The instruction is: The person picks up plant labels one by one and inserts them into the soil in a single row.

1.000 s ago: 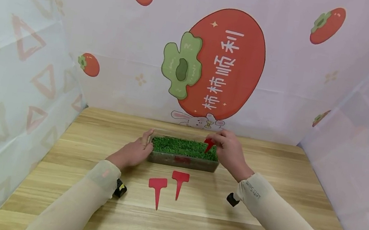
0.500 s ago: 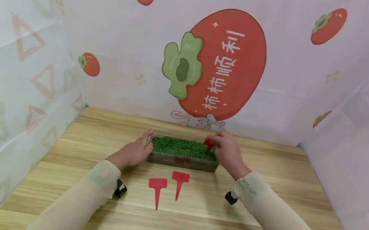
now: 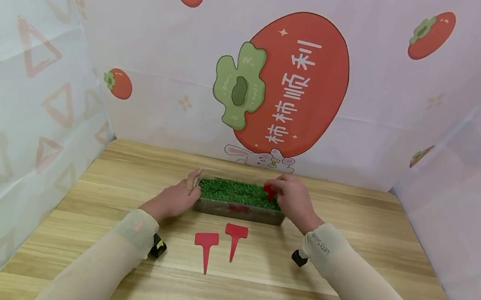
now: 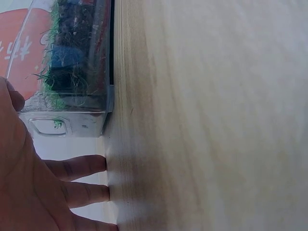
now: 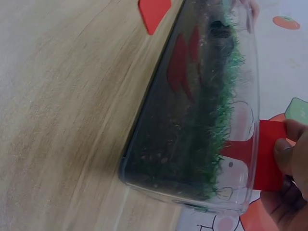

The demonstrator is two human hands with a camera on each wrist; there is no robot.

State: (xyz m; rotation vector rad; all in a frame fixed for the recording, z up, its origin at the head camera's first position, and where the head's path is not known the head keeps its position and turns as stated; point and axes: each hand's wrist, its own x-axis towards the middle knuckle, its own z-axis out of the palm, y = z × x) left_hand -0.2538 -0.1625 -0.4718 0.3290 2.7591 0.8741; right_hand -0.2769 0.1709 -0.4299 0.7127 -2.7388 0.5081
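A clear plastic box holds dark soil topped with green grass. My right hand pinches the wide head of a red T-shaped plant label between thumb and fingers at the box's right end. Its stem points down into the grass, and the head stands above the rim. At the left end, my left hand touches the box, a digit at its rim. In the left wrist view, several of its fingers stretch straight down to the tabletop. Two more red plant labels, a left one and a right one, lie before the box.
The wooden table reaches back to a wall sheet printed with persimmons, with further sheets at both sides. Black wrist cameras, one on the left and one on the right, hang under the sleeves.
My right hand has shifted slightly left and down, carrying the red plant label lower into the grass. The left hand and the two loose labels stay in place.
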